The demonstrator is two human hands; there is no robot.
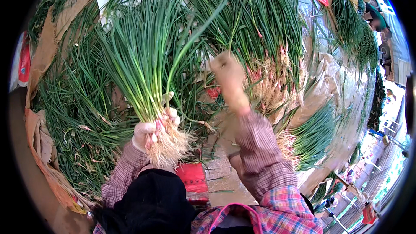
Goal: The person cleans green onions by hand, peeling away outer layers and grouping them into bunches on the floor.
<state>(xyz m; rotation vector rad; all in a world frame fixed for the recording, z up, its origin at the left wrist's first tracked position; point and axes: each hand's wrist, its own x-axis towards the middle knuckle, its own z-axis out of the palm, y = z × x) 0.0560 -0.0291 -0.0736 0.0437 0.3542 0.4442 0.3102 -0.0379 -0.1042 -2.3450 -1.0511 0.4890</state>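
A thick bunch of spring onions (pixel 145 60), with long green leaves, pinkish-white bulbs and pale stringy roots, stands in the grip of my left hand (pixel 142 133). That hand wears a whitish glove, its fingers wrapped round the stems just above the roots. The leaves fan out away from me. One stalk bends off to the right of the bunch. My right hand (pixel 230 80) is stretched forward, smeared by motion, so its fingers cannot be made out. It is nearest to a large pile of spring onions (pixel 255 21) with rooted ends toward me.
Loose green stalks (pixel 80 104) cover the ground at left, edged by brown sacking (pixel 40 134). At right lies a smaller bundle of spring onions (pixel 316 136). A red packet (pixel 193 180) sits close to me. More green bunches (pixel 346 21) lie at the far right.
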